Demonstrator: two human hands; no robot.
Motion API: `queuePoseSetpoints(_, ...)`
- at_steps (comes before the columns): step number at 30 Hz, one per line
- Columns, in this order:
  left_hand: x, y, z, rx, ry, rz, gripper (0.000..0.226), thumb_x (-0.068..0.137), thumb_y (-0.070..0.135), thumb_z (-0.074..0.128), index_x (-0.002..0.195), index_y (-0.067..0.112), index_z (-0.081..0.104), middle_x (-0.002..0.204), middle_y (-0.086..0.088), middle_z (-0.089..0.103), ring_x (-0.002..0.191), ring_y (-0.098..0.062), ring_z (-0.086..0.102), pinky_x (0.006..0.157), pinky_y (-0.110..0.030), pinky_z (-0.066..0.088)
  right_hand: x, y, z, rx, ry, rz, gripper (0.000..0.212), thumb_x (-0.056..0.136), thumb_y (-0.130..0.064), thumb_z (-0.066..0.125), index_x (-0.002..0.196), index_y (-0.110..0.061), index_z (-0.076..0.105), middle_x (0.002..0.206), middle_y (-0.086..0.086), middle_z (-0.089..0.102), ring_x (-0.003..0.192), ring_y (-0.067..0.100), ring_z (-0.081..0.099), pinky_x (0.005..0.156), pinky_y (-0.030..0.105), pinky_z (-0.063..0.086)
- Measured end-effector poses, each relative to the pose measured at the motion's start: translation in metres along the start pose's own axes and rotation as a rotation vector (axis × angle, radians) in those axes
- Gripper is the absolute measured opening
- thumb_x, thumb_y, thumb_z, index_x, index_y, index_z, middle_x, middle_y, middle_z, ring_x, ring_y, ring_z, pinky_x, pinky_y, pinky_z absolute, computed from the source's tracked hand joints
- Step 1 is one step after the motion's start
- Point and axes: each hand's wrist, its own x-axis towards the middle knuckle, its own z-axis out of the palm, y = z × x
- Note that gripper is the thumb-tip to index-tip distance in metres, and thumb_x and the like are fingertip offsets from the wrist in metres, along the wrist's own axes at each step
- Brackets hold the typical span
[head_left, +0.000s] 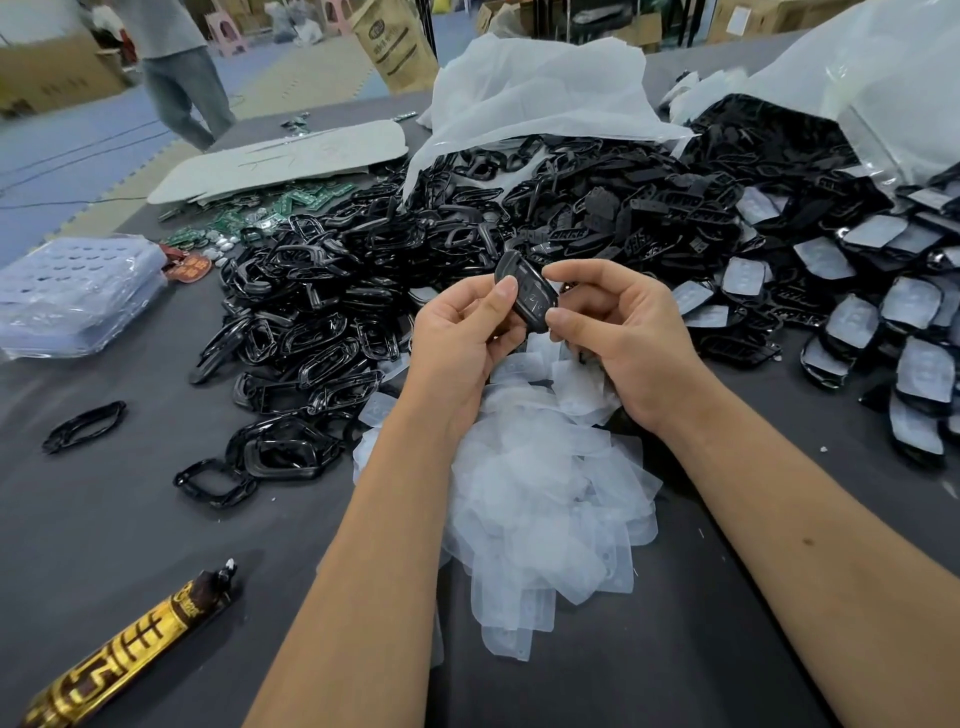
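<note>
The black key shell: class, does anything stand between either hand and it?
Nothing visible does. The left hand and the right hand both pinch the black key shell directly, thumbs on its upper face. They hold it up above the pile of clear film pieces, apart from the heaps on the table.

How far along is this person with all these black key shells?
Looks done: a heap of loose clear films lies below the hands. In hand: the left hand and right hand pinch one black key shell. Left: many film-covered shells lie at the right.
</note>
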Motion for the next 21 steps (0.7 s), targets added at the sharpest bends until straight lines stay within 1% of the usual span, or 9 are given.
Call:
queuePoseSetpoints(2, -0.0006, 0.0003, -0.0002, 0.005, -0.008, 0.011, 0.011, 0.102, 0.013, 0.063, 0.099, 0.009, 0.073, 0.084, -0.002, 0.075, 0.073, -0.007, 0.070, 0.067, -0.019, 0.057, 0.0005, 0.0004, -0.0007, 0.003, -0.010, -0.001, 0.030, 0.088, 0.007, 0.075, 0.111, -0.012, 0.072, 0.073, 0.002, 0.070, 0.062, 0.009, 0.060, 0.060, 0.017, 0.048)
queuePoseSetpoints(5, -0.0007, 0.0020, -0.0003, 0.020, -0.008, 0.043, 0.013, 0.103, 0.011, 0.061, 0.096, 0.008, 0.072, 0.083, -0.003, 0.075, 0.072, -0.009, 0.069, 0.068, -0.020, 0.056, 0.0013, 0.0008, 0.0001, 0.032, -0.005, 0.020, 0.027, 0.087, 0.007, 0.076, 0.107, -0.011, 0.072, 0.072, 0.000, 0.072, 0.064, 0.010, 0.065, 0.061, 0.018, 0.050)
queuePoseSetpoints(9, -0.0004, 0.0024, 0.0006, 0.032, 0.005, 0.045, 0.014, 0.103, 0.009, 0.060, 0.094, 0.005, 0.070, 0.083, -0.006, 0.073, 0.071, -0.010, 0.065, 0.067, -0.020, 0.054, 0.0022, 0.0016, -0.0005, 0.082, -0.016, 0.070, 0.031, 0.084, 0.005, 0.078, 0.109, -0.014, 0.074, 0.079, -0.001, 0.075, 0.071, 0.013, 0.070, 0.068, 0.022, 0.056)
queuePoseSetpoints(12, -0.0008, 0.0017, 0.0014, 0.028, 0.001, 0.020, 0.013, 0.103, 0.009, 0.060, 0.096, 0.004, 0.070, 0.084, -0.008, 0.070, 0.072, -0.012, 0.062, 0.066, -0.020, 0.054, 0.0028, 0.0010, -0.0016, 0.094, -0.025, 0.097, 0.032, 0.082, 0.007, 0.078, 0.106, -0.014, 0.075, 0.078, 0.000, 0.075, 0.067, 0.013, 0.069, 0.066, 0.021, 0.056)
queuePoseSetpoints(15, -0.0024, 0.0028, 0.0023, 0.029, -0.023, 0.012, 0.013, 0.103, 0.009, 0.059, 0.095, 0.004, 0.069, 0.084, -0.006, 0.072, 0.074, -0.011, 0.064, 0.067, -0.020, 0.055, 0.0033, 0.0014, -0.0028, 0.086, -0.022, 0.095, 0.029, 0.082, 0.007, 0.077, 0.102, -0.014, 0.075, 0.076, 0.001, 0.074, 0.066, 0.014, 0.065, 0.067, 0.026, 0.053)
queuePoseSetpoints(17, -0.0033, 0.0052, 0.0022, 0.026, -0.042, 0.023, 0.014, 0.103, 0.008, 0.059, 0.093, 0.005, 0.068, 0.083, -0.006, 0.072, 0.073, -0.012, 0.065, 0.068, -0.020, 0.055, 0.0030, 0.0009, -0.0036, 0.116, -0.037, 0.092, 0.030, 0.078, 0.001, 0.080, 0.104, -0.014, 0.075, 0.078, 0.001, 0.074, 0.068, 0.016, 0.065, 0.072, 0.030, 0.052)
queuePoseSetpoints(19, -0.0036, 0.0077, 0.0012, 0.027, -0.041, 0.033, 0.016, 0.103, 0.008, 0.058, 0.090, 0.005, 0.067, 0.081, -0.005, 0.071, 0.071, -0.011, 0.065, 0.068, -0.020, 0.055, 0.0027, 0.0002, -0.0031, 0.146, -0.059, 0.107, 0.039, 0.072, -0.008, 0.082, 0.109, -0.013, 0.075, 0.081, 0.002, 0.075, 0.072, 0.015, 0.068, 0.077, 0.031, 0.054)
queuePoseSetpoints(21, -0.0045, 0.0087, 0.0011, 0.047, -0.039, 0.030, 0.016, 0.103, 0.007, 0.058, 0.090, 0.005, 0.066, 0.080, -0.005, 0.070, 0.070, -0.011, 0.063, 0.068, -0.020, 0.054, 0.0038, 0.0011, -0.0027, 0.183, -0.070, 0.131, 0.040, 0.078, -0.004, 0.079, 0.117, -0.011, 0.073, 0.086, 0.004, 0.076, 0.076, 0.015, 0.071, 0.077, 0.028, 0.057)
